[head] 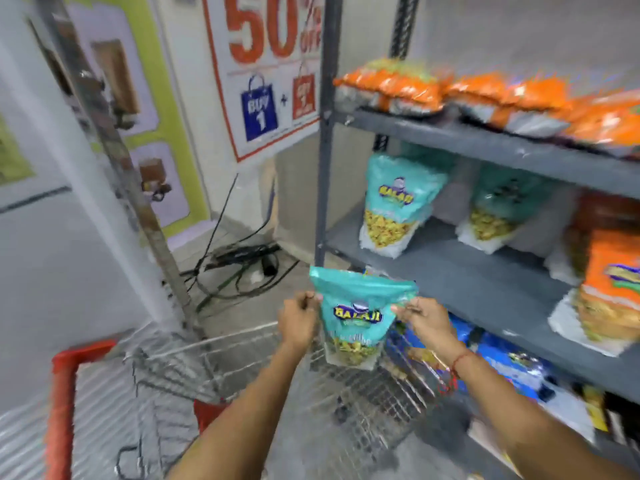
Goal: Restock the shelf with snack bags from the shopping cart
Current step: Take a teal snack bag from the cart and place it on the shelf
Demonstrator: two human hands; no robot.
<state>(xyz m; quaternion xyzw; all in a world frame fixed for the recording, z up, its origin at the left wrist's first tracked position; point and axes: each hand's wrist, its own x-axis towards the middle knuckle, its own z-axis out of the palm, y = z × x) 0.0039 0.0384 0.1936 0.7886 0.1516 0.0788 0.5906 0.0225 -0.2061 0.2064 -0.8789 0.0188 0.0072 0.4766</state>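
Observation:
I hold a teal snack bag [356,317] upright above the wire shopping cart [214,368], just below the front left corner of the grey shelf [460,275]. My left hand [298,323] pinches its left edge and my right hand [424,322] pinches its right edge. Two more teal snack bags [398,202] of the same kind stand on the middle shelf board, one at the left and another [498,206] further right. The cart basket below my arms looks bare where I can see it.
Orange bags [394,86] lie along the top shelf board and an orange bag [613,292] stands at the right of the middle board. Blue packs [512,365] fill the lower level. A sale poster [270,71], a rusty post [138,202] and floor cables [239,268] are at the left.

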